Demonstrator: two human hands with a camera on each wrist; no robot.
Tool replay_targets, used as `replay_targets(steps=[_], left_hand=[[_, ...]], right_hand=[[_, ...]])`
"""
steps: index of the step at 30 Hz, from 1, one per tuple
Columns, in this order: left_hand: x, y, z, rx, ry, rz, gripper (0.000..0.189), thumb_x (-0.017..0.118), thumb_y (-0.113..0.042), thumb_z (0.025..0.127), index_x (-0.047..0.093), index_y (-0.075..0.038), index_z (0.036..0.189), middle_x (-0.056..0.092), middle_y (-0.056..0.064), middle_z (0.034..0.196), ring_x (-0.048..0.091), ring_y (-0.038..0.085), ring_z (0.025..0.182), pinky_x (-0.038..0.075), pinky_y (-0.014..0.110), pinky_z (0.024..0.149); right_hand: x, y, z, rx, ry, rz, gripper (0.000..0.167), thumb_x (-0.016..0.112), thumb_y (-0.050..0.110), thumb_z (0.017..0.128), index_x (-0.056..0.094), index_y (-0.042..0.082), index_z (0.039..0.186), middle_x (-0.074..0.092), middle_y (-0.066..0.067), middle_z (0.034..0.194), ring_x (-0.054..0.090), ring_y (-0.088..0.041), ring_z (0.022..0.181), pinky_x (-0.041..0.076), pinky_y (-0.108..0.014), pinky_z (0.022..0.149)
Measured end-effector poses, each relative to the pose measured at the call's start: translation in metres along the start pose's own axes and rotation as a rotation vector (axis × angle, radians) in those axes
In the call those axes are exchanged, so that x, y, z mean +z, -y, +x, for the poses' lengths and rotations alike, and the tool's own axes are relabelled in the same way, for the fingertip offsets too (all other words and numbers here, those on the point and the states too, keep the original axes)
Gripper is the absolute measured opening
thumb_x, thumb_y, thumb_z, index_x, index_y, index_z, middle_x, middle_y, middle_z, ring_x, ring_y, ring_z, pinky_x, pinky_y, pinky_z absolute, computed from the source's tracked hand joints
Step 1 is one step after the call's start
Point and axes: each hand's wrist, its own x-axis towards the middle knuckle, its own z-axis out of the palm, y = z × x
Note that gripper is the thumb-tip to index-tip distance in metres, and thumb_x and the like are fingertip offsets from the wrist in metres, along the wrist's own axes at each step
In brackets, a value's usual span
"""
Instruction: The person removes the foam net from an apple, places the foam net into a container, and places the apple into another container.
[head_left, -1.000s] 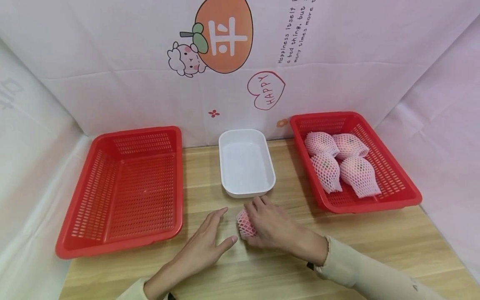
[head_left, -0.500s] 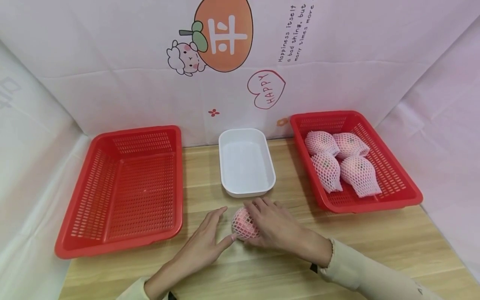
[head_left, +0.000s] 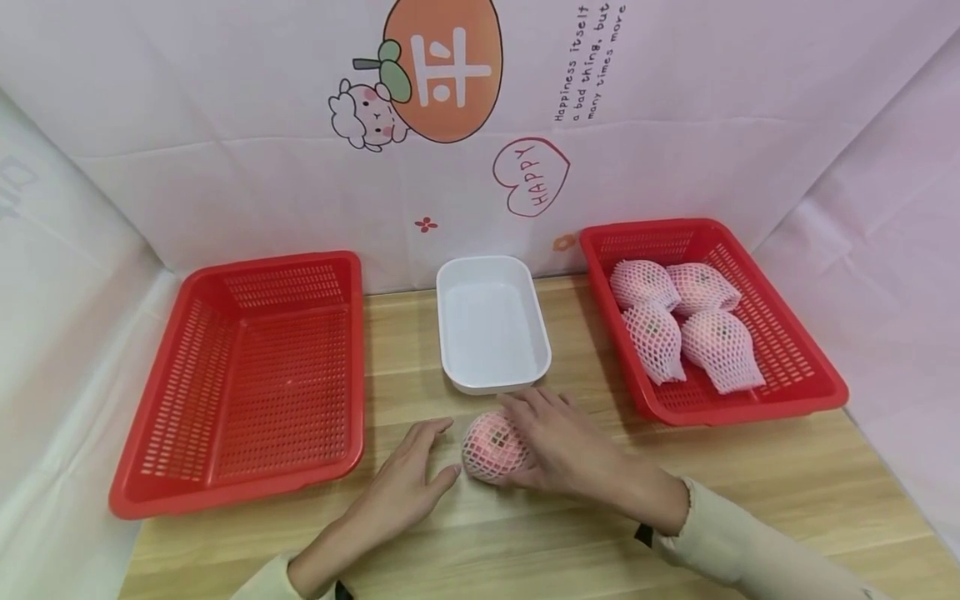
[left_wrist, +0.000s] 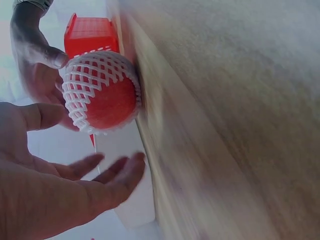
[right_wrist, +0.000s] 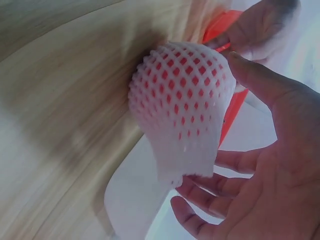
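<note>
A round red fruit [head_left: 493, 448] in a white foam net stands on the wooden table in front of the white dish. In the left wrist view, part of its bare red skin [left_wrist: 112, 105] shows through the net's mouth. My right hand [head_left: 566, 446] is at the fruit's right side, fingers loosely spread. The right wrist view has its thumb at the fruit's upper edge and fingertips beside the net's tail [right_wrist: 185, 162]. To the left, my left hand [head_left: 401, 483] hovers with thumb and fingers apart, holding nothing, a small gap from the fruit.
A red basket [head_left: 750, 408] on the right holds several netted fruits [head_left: 720, 350]. Another red basket [head_left: 288, 383] stands at the left with nothing in it. Between them, near the back cloth, is a bare white dish [head_left: 491, 333].
My right hand has slid rightward along the fruit, uncovering more of it. The fruit has turned slightly, bringing a dark spot on its top into view. My left hand has drawn slightly left.
</note>
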Motion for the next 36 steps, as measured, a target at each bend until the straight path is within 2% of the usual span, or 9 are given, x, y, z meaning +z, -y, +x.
replay_targets(steps=[4,6,9,13,18,25,31,36], left_hand=[[-0.001,0.002,0.004,0.026,0.019,-0.026,0.032,0.071,-0.008,0.096,0.068,-0.004,0.128,0.068,0.009,0.12,0.068,0.021,0.105,0.06,0.039,0.092],[-0.002,0.003,0.005,0.035,0.038,-0.037,0.023,0.069,-0.007,0.098,0.071,-0.004,0.12,0.07,0.007,0.113,0.068,0.017,0.098,0.061,0.033,0.086],[-0.003,0.003,0.006,0.056,0.056,-0.047,0.018,0.069,-0.007,0.099,0.073,-0.003,0.117,0.072,0.006,0.108,0.07,0.016,0.094,0.062,0.03,0.083],[-0.003,0.004,0.009,0.087,0.06,-0.06,0.018,0.07,-0.006,0.1,0.074,-0.001,0.116,0.074,0.008,0.108,0.072,0.019,0.093,0.063,0.029,0.082],[0.001,0.007,0.013,0.104,0.067,-0.06,0.019,0.07,-0.003,0.099,0.074,0.001,0.117,0.076,0.01,0.108,0.073,0.019,0.092,0.063,0.028,0.082],[0.008,0.01,0.019,0.132,0.035,-0.041,0.021,0.072,0.0,0.097,0.075,0.0,0.118,0.079,0.012,0.107,0.076,0.018,0.089,0.062,0.024,0.08],[0.011,0.009,0.023,0.152,0.044,-0.123,0.029,0.077,0.002,0.093,0.073,0.004,0.121,0.078,0.017,0.112,0.078,0.025,0.095,0.06,0.018,0.082],[0.013,0.009,0.026,0.153,0.05,-0.175,0.039,0.08,0.005,0.089,0.069,0.008,0.126,0.075,0.023,0.117,0.077,0.03,0.102,0.062,0.023,0.084]], right_hand=[[0.001,-0.007,-0.003,0.037,0.021,0.017,0.104,0.092,0.058,0.075,0.051,0.002,0.152,0.059,-0.018,0.145,0.057,-0.038,0.134,0.049,-0.067,0.107],[0.001,-0.011,-0.004,0.038,0.024,0.02,0.102,0.093,0.055,0.075,0.052,0.002,0.152,0.06,-0.018,0.143,0.058,-0.038,0.133,0.05,-0.065,0.107],[0.003,-0.017,-0.007,0.023,0.006,0.033,0.099,0.094,0.053,0.075,0.054,0.002,0.15,0.062,-0.017,0.14,0.06,-0.037,0.13,0.053,-0.061,0.106],[0.005,-0.023,-0.009,0.004,-0.017,0.065,0.094,0.095,0.049,0.076,0.056,0.001,0.147,0.063,-0.018,0.138,0.064,-0.036,0.125,0.057,-0.057,0.1],[0.008,-0.026,-0.011,0.014,0.006,0.108,0.089,0.093,0.047,0.079,0.056,0.002,0.146,0.062,-0.019,0.138,0.065,-0.038,0.124,0.058,-0.056,0.1],[0.011,-0.027,-0.013,0.015,0.013,0.149,0.085,0.09,0.048,0.082,0.055,0.006,0.147,0.063,-0.019,0.138,0.067,-0.038,0.121,0.059,-0.056,0.096],[0.015,-0.03,-0.014,-0.037,-0.003,0.219,0.08,0.089,0.043,0.085,0.056,0.005,0.146,0.066,-0.016,0.133,0.069,-0.032,0.118,0.061,-0.05,0.096],[0.021,-0.033,-0.015,-0.077,-0.028,0.273,0.078,0.09,0.038,0.086,0.056,0.001,0.146,0.068,-0.017,0.129,0.071,-0.033,0.115,0.061,-0.048,0.096]])
